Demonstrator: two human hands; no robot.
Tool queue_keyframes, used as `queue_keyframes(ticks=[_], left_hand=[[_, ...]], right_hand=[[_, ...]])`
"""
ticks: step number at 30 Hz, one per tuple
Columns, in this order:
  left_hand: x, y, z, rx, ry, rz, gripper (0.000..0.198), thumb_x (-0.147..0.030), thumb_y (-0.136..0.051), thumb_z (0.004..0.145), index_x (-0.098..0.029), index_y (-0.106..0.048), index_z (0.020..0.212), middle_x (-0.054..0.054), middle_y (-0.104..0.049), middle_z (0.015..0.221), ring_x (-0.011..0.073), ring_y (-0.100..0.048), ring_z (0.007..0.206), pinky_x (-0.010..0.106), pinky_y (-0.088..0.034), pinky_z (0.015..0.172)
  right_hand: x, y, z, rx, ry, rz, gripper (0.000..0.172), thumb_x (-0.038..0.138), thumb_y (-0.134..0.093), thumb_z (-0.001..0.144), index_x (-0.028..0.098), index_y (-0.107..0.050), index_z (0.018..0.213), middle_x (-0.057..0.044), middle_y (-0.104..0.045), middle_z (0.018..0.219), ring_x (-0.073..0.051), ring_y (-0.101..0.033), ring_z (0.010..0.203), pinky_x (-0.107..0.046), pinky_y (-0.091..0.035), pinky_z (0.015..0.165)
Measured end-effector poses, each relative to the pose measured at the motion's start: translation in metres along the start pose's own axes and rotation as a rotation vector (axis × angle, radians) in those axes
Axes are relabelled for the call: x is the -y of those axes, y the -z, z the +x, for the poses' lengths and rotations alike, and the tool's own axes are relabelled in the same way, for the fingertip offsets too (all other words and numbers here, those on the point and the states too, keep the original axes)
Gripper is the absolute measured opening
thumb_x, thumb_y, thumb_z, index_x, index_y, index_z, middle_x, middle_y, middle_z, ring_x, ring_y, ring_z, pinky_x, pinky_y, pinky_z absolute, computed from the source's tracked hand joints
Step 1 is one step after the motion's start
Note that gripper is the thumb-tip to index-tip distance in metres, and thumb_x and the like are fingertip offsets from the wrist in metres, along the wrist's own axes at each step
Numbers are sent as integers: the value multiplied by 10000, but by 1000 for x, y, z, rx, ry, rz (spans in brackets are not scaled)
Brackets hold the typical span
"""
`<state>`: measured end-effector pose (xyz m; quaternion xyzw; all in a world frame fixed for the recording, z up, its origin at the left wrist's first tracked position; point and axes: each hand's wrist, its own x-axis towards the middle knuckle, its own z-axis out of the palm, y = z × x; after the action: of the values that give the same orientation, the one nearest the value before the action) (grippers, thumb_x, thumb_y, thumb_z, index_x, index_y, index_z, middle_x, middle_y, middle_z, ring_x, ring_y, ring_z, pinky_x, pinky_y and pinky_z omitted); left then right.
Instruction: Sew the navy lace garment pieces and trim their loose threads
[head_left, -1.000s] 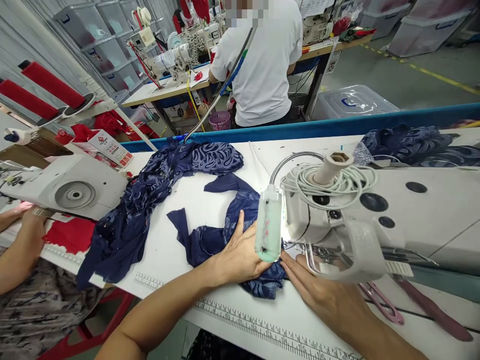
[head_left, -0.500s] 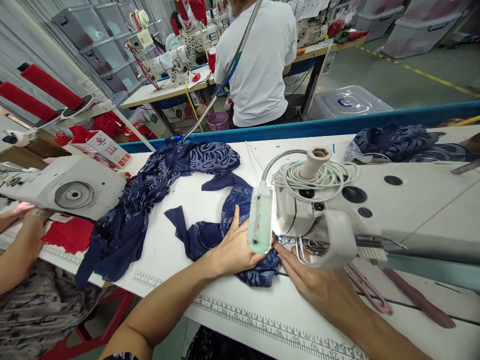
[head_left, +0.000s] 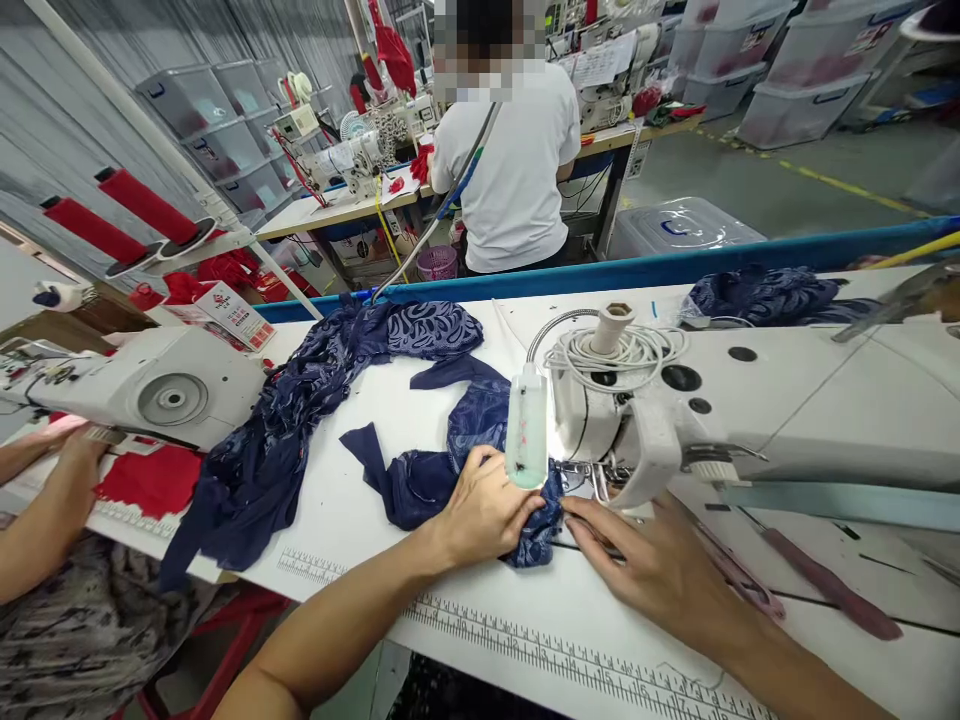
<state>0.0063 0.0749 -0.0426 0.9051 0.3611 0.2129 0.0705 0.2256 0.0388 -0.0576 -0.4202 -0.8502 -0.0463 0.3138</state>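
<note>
My left hand point(head_left: 484, 505) is closed on a navy patterned garment piece point(head_left: 480, 415), fingers bent and gathering the cloth beside the sewing machine's needle area. Part of this hand sits behind a pale green lamp point(head_left: 527, 430). At the cloth's right edge, my right hand point(head_left: 637, 550) has thumb and index fingertips close together, pinching the edge just in front of the presser foot. The white sewing machine head point(head_left: 787, 390) extends above and to the right of that hand. Two loose navy strips trail leftward from the piece on the white table point(head_left: 330, 510).
A heap of navy garments point(head_left: 300, 400) lies left. Pink tweezers point(head_left: 742, 575) and a mauve-handled tool point(head_left: 832, 585) lie right. A co-worker's hands point(head_left: 71, 460) are at another sewing machine point(head_left: 180, 390) with red fabric point(head_left: 150, 482). Someone in a white shirt point(head_left: 514, 170) is ahead.
My left hand has drawn its spread fingers in and bunched the cloth. The right fingertips have shifted slightly back from the needle area. The camera view has tilted a little.
</note>
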Motion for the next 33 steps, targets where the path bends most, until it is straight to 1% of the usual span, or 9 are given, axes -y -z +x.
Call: queue_keyframes(ticks=[3, 5, 9, 13, 16, 19, 23, 29, 33], left_hand=[[4, -4, 0, -83, 69, -60, 237, -225, -409, 992, -162, -577, 837, 56, -589, 815, 180, -544, 797, 332, -438, 791], [4, -5, 1, -123, 84, -40, 233, -209, -410, 987, -161, -578, 833, 63, -580, 824, 187, -548, 809, 339, -443, 788], [1, -5, 1, -93, -61, 28, 221, -175, -421, 971, -155, -583, 823, 60, -566, 785, 179, -534, 754, 331, -435, 746], [0, -1, 1, -24, -152, 86, 174, -233, -460, 986, -143, -605, 954, 46, -587, 791, 168, -530, 748, 327, -421, 770], [3, -1, 0, 5, -174, 117, 160, -142, -470, 953, -165, -626, 926, 30, -577, 772, 160, -518, 752, 323, -406, 786], [5, -3, 0, -46, -173, 100, 206, -112, -451, 932, -161, -634, 852, 38, -571, 760, 156, -502, 740, 327, -408, 787], [6, -4, 2, -84, -171, 42, 203, -121, -447, 938, -151, -646, 912, 43, -592, 776, 152, -505, 739, 342, -415, 812], [6, -3, -1, 14, -221, 47, 327, -7, -499, 813, -171, -644, 1055, 19, -611, 775, 159, -525, 761, 378, -403, 869], [2, -2, -2, 43, -202, 89, 319, -23, -496, 834, -176, -640, 1073, 27, -628, 808, 172, -552, 787, 434, -428, 922]], right_hand=[[-1, -1, 1, 63, -43, -26, 288, 263, -462, 980, 151, -708, 1078, -64, -685, 731, -181, -590, 644, -365, -429, 745], [-2, -3, 1, 94, -68, -4, 300, 271, -432, 985, 185, -714, 1042, -72, -707, 811, -198, -631, 715, -357, -451, 739], [-3, -6, 0, 106, -63, 57, 284, 273, -427, 980, 217, -705, 987, -59, -726, 955, -196, -658, 787, -348, -488, 759], [-4, -8, -1, 97, -96, 88, 298, 262, -403, 989, 213, -693, 942, -52, -720, 880, -191, -653, 765, -341, -500, 735], [-3, -6, 0, 95, -57, 102, 286, 245, -425, 983, 228, -700, 907, -50, -712, 891, -182, -649, 800, -326, -497, 751], [1, -3, 1, 93, 4, 131, 273, 215, -436, 972, 222, -705, 928, -64, -704, 917, -179, -643, 812, -321, -499, 753], [3, -1, 0, 64, 14, 211, 282, 190, -429, 970, 216, -706, 924, -48, -681, 809, -161, -624, 728, -281, -490, 664], [1, 2, -3, 123, 59, 192, 314, 110, -397, 947, 210, -694, 931, -33, -672, 792, -126, -590, 654, -234, -415, 567], [5, 6, -2, 155, 62, 133, 290, 90, -402, 921, 202, -670, 933, -36, -663, 825, -120, -570, 653, -243, -365, 549]])
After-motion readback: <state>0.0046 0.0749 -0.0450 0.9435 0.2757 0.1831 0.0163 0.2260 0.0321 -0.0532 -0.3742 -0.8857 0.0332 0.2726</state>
